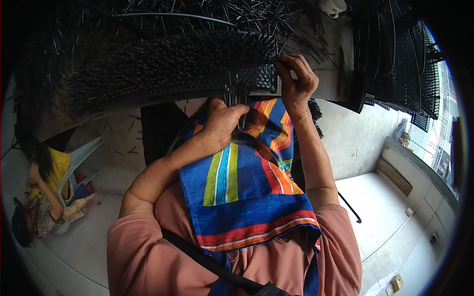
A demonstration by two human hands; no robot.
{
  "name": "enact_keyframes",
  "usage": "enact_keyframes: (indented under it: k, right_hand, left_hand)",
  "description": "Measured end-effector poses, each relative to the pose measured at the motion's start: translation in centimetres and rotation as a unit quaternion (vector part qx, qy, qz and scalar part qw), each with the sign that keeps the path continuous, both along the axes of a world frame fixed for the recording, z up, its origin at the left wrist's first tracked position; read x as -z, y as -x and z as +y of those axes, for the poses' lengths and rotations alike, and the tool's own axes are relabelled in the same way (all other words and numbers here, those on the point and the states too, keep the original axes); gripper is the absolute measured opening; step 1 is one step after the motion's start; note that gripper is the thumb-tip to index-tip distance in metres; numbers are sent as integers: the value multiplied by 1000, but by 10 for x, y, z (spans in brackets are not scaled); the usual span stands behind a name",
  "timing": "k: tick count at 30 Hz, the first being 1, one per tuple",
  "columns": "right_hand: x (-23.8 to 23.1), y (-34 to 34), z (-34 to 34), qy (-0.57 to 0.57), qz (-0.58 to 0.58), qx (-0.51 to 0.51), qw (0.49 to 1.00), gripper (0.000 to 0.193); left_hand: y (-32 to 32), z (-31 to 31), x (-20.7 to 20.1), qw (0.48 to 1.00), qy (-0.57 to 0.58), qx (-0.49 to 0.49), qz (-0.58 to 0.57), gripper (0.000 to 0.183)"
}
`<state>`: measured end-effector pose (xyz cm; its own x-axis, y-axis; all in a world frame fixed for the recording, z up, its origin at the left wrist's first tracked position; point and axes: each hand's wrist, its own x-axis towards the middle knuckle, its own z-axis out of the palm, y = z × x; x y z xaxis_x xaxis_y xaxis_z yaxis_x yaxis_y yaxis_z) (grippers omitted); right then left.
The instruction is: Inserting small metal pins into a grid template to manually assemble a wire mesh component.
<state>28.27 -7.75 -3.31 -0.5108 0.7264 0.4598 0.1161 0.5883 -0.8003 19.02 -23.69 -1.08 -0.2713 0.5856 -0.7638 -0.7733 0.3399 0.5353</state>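
A long black perforated panel [264,81] lies on the work surface in front of me, its holes mostly filled with upright dark bristle-like pieces. My left hand [219,123] is closed round a bundle of thin dark strips [238,98], just below the panel's near edge, above my lap. At the panel's right end, my right hand [301,81] pinches a thin dark strip [268,61] between thumb and fingers. That strip points left, over the panel; whether its tip touches a hole I cannot tell. Bare holes show at this right end.
Loose dark strips [261,12] lie heaped beyond the panel, near a white cup [333,7]. More black perforated panels [402,64] stand at the right. A striped blue apron [247,197] covers my lap. Another person [42,197] sits at the far left beside a chair [79,160].
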Motion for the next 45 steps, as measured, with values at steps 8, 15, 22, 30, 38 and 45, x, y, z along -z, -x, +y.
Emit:
enact_keyframes:
  k: [8, 15, 22, 30, 38, 45]
  right_hand:
    - [2, -1, -5, -42, -31, -30, 998, 15]
    - [0, 6, -9, 7, -98, 25, 995, 13]
    - [-6, 14, 2, -50, -119, -9, 992, 11]
    - [-7, 10, 5, -97, -167, -27, 981, 14]
    - [-7, 9, 8, -134, -160, -59, 976, 13]
    - [-9, 9, 8, -111, -145, -67, 981, 12]
  left_hand:
    - [4, -6, 15, 997, -67, 31, -28, 3]
    - [4, -3, 13, 997, -47, 28, -55, 2]
    - [0, -3, 21, 996, -53, -57, -42, 8]
    - [-2, -4, 31, 998, -38, -44, -17, 6]
    - [-3, -3, 19, 996, -50, -40, -62, 9]
    - [-3, -3, 14, 997, -53, -46, -43, 11]
